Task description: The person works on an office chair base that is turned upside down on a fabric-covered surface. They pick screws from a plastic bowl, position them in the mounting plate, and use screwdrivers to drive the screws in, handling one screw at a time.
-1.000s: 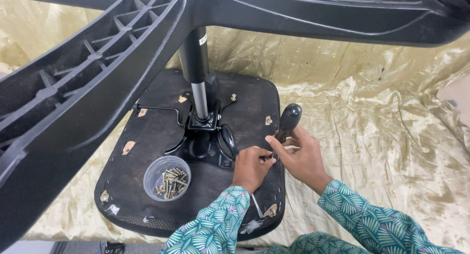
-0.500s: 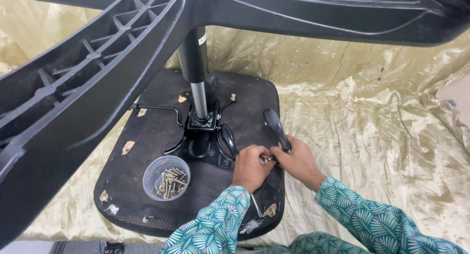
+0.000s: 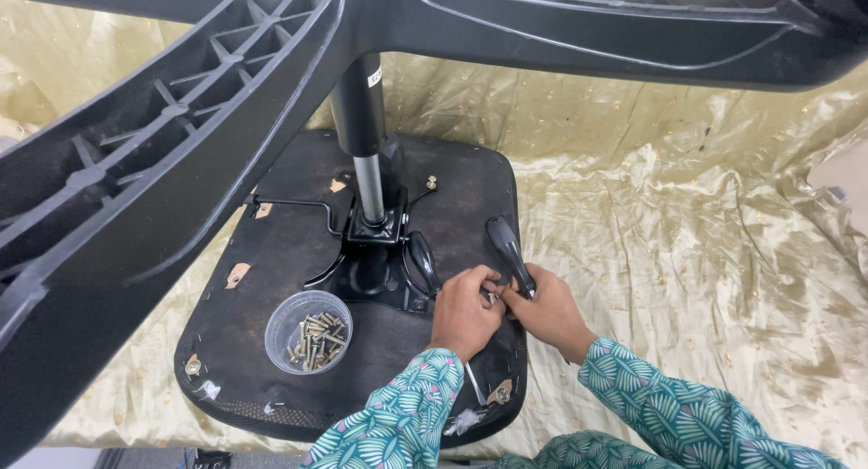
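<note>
Lower centre of frame, right hand grips the lever, left hand pinches a small fastener; dropped, it could vanish into the cloth.

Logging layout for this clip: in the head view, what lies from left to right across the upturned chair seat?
Clear plastic cup of screws → black seat mechanism with the gas column → left hand → black lever handle → right hand, then gold cloth.
</note>
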